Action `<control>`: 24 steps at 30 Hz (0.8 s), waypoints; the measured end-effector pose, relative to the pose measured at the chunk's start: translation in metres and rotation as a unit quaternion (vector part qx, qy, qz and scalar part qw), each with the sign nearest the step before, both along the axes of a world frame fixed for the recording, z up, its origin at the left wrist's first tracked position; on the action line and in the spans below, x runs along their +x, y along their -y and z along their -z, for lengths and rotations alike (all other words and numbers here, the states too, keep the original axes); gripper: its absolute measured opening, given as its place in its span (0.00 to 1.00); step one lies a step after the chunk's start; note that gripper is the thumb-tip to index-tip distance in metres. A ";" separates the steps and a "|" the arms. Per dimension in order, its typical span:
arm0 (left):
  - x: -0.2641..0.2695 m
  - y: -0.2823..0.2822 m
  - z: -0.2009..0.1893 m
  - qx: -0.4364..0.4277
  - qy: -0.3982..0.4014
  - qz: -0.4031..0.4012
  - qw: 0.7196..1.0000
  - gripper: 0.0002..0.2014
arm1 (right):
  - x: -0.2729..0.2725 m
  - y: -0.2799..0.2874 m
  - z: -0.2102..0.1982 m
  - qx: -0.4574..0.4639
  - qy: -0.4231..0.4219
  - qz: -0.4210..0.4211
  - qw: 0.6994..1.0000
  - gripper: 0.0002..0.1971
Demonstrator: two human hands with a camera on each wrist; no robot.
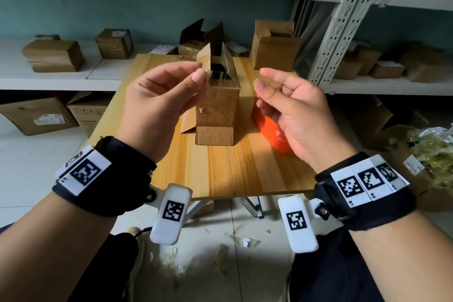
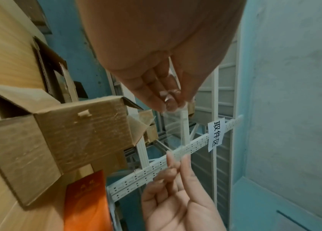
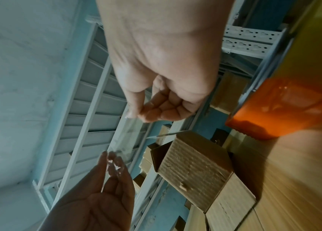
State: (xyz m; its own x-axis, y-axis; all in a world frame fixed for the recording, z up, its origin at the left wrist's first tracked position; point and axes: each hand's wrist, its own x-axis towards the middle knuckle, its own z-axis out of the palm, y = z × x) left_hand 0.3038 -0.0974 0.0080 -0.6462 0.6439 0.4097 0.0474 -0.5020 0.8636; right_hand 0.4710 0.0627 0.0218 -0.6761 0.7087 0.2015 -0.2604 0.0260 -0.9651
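Stretching clear tape strip (image 3: pixel 125 135) between left hand (image 1: pixel 157 98) and right hand (image 1: pixel 291 108), each pinching one end with thumb and forefinger, above carton (image 1: pixel 217 105) toward desk's (image 1: pixel 220 171) far edge (flaps up); next probably calling for closing flaps, then lowering tape.

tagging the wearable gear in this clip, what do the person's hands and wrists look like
The left hand and right hand are bare: no gloves or sleeves. Each wrist wears a wide black fabric band, the left band and right band, topped with white plates printed with black square codes. A white rounded block bearing one code hangs from each: left block, right block.
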 end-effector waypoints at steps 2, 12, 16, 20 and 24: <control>-0.001 0.001 0.000 0.009 -0.038 -0.036 0.999 0.11 | -0.001 0.002 -0.001 0.073 0.010 0.027 0.997 0.11; -0.001 -0.010 -0.005 0.081 -0.076 -0.177 0.978 0.06 | -0.018 0.008 -0.007 0.233 -0.048 0.074 0.969 0.03; -0.005 -0.015 -0.007 0.088 -0.055 -0.199 0.974 0.06 | -0.028 0.007 -0.007 0.237 -0.058 0.079 0.967 0.03; -0.007 -0.013 -0.007 0.073 -0.054 -0.213 0.973 0.06 | -0.033 0.007 -0.006 0.237 -0.058 0.079 0.967 0.03; -0.007 -0.011 -0.006 0.051 -0.056 -0.219 0.973 0.08 | -0.034 0.008 -0.005 0.244 -0.057 0.079 0.965 0.05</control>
State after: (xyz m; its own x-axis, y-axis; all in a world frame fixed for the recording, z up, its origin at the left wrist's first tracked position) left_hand 0.2967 -0.0868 0.0135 -0.7971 0.2694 0.5404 0.3665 -0.4954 0.7876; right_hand 0.4369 0.0550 0.0264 -0.5215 0.6033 0.6034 -0.3196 0.5175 -0.7937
